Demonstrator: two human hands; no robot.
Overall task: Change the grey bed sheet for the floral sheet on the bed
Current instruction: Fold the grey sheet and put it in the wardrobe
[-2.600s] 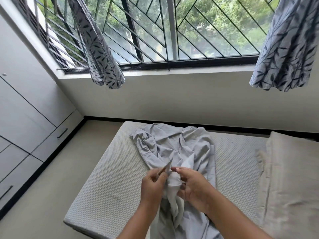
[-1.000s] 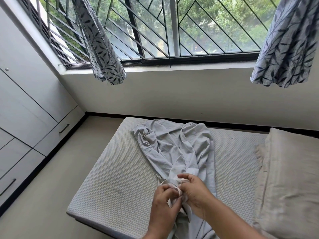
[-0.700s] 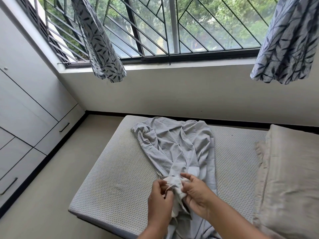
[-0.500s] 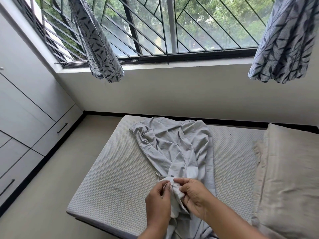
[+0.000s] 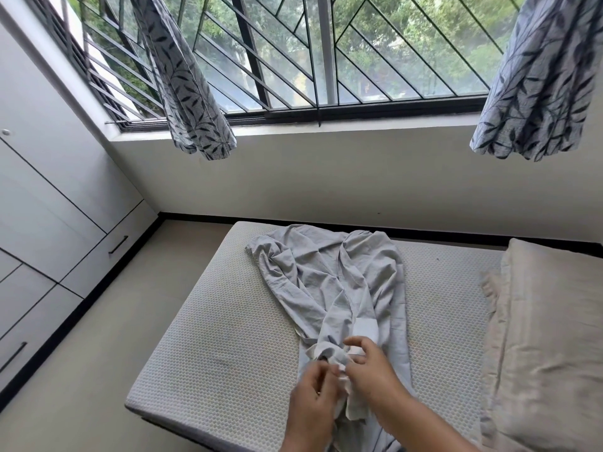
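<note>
Lower now, left hand and right hand keep a pinching grip on the bunched grey sheet.

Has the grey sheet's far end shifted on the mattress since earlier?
No. The grey sheet still reaches the far edge of the mattress, as before.

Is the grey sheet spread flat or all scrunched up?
Scrunched up: the wrinkled grey bed sheet lies bunched in a strip down the white textured mattress, which shows on both sides.
</note>
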